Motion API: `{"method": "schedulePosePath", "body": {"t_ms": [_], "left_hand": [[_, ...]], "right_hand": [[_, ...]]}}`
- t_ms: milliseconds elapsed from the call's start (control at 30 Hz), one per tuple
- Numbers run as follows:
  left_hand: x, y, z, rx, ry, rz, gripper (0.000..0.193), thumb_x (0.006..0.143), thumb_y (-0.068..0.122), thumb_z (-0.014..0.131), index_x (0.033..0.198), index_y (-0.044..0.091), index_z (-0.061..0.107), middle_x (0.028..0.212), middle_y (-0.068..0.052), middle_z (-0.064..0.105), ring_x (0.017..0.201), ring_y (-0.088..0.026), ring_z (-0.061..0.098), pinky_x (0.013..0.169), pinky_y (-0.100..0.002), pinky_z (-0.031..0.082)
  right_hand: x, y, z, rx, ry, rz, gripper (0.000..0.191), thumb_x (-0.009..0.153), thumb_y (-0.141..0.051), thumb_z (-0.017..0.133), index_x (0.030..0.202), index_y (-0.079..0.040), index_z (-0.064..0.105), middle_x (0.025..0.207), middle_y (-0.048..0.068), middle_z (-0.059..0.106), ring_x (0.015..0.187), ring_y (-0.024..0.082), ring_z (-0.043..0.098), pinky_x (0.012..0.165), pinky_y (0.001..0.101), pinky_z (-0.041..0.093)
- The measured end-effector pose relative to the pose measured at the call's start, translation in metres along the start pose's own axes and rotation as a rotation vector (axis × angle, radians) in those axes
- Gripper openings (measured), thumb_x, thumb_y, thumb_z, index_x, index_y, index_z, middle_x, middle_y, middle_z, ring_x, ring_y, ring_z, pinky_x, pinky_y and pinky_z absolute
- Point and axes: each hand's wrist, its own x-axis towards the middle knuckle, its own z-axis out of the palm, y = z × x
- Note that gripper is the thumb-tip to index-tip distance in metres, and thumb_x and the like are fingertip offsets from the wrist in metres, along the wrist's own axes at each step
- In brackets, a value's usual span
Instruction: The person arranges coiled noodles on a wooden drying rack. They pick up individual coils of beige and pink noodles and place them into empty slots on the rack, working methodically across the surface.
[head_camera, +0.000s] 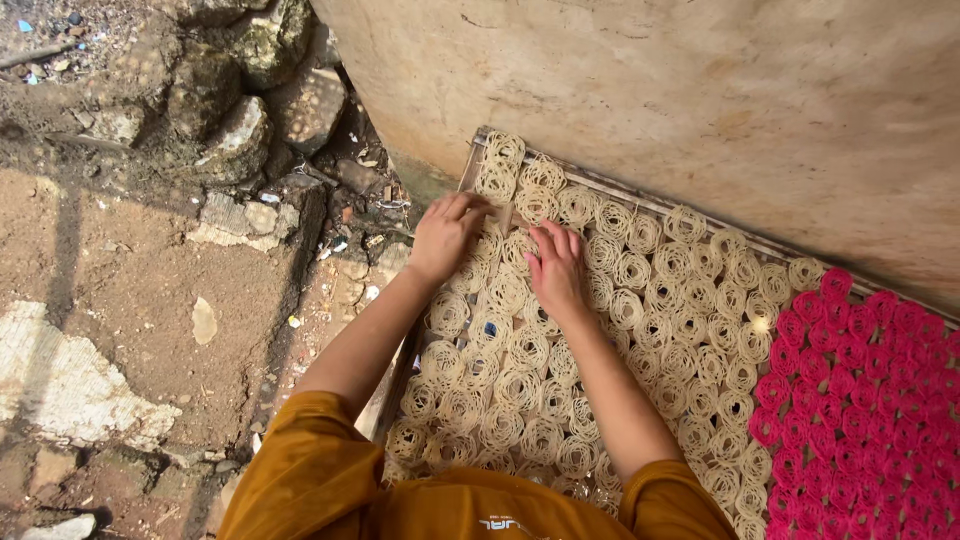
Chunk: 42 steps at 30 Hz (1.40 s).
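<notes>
A flat bamboo tray (600, 186) leans by a wall and is covered with several cream-coloured noodle-like coils (660, 300). Bright pink coils (860, 390) fill its right part. My left hand (445, 235) rests on the cream coils near the tray's upper left corner, fingers curled on one coil. My right hand (558, 270) lies just beside it, fingertips pinching at a coil between the two hands. Whether either hand has lifted a coil off the tray I cannot tell. Mustard-yellow sleeves cover my upper arms.
A pale plastered wall (700, 90) rises right behind the tray. To the left is bare earth (130, 290) with rough stones (230, 120), rubble and scattered litter.
</notes>
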Motion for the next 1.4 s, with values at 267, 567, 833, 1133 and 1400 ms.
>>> {"method": "schedulePosePath", "body": {"t_ms": [267, 567, 833, 1133, 1400], "left_hand": [[0.004, 0.013, 0.003, 0.063, -0.388, -0.215, 0.023, 0.093, 0.013, 0.060, 0.114, 0.007, 0.065, 0.117, -0.012, 0.064, 0.116, -0.029, 0.056, 0.100, -0.045, 0.043], [0.027, 0.024, -0.072, -0.334, -0.089, -0.195, 0.012, 0.085, 0.015, 0.073, 0.093, 0.011, 0.065, 0.090, -0.006, 0.068, 0.092, -0.028, 0.067, 0.080, -0.042, 0.048], [0.037, 0.033, -0.085, -0.373, 0.347, -0.175, 0.010, 0.093, 0.014, 0.073, 0.097, 0.012, 0.064, 0.094, -0.002, 0.066, 0.085, -0.025, 0.067, 0.071, -0.036, 0.053], [-0.010, 0.032, -0.029, -1.695, -0.174, -0.802, 0.042, 0.109, 0.046, 0.046, 0.135, 0.019, 0.066, 0.139, -0.001, 0.067, 0.122, -0.009, 0.067, 0.103, -0.023, 0.052], [-0.023, 0.020, -0.048, -1.752, 0.332, -0.915, 0.020, 0.106, 0.013, 0.064, 0.117, -0.003, 0.065, 0.100, -0.019, 0.077, 0.081, -0.021, 0.076, 0.072, -0.038, 0.065]], "right_hand": [[0.010, 0.010, -0.023, 0.484, -0.001, 0.400, 0.019, 0.097, -0.006, 0.071, 0.114, -0.007, 0.064, 0.104, 0.004, 0.072, 0.086, 0.020, 0.071, 0.076, 0.0317, 0.063], [-0.036, -0.019, 0.004, 0.039, -0.118, -0.064, 0.027, 0.089, -0.016, 0.077, 0.113, -0.006, 0.069, 0.123, 0.011, 0.065, 0.119, 0.026, 0.054, 0.102, 0.0453, 0.049], [-0.020, -0.037, -0.050, 0.551, -0.660, 0.668, 0.008, 0.098, -0.013, 0.064, 0.097, -0.010, 0.057, 0.090, 0.002, 0.070, 0.074, 0.014, 0.067, 0.063, 0.0326, 0.052], [-0.006, -0.037, -0.104, 0.906, -0.251, 0.245, 0.015, 0.096, 0.003, 0.069, 0.099, -0.005, 0.057, 0.092, 0.000, 0.061, 0.086, 0.007, 0.058, 0.080, 0.0243, 0.050], [-0.007, -0.032, -0.101, 0.707, -0.199, 0.376, 0.011, 0.098, 0.003, 0.066, 0.099, -0.004, 0.057, 0.095, 0.001, 0.063, 0.086, 0.012, 0.062, 0.077, 0.0280, 0.055]]}}
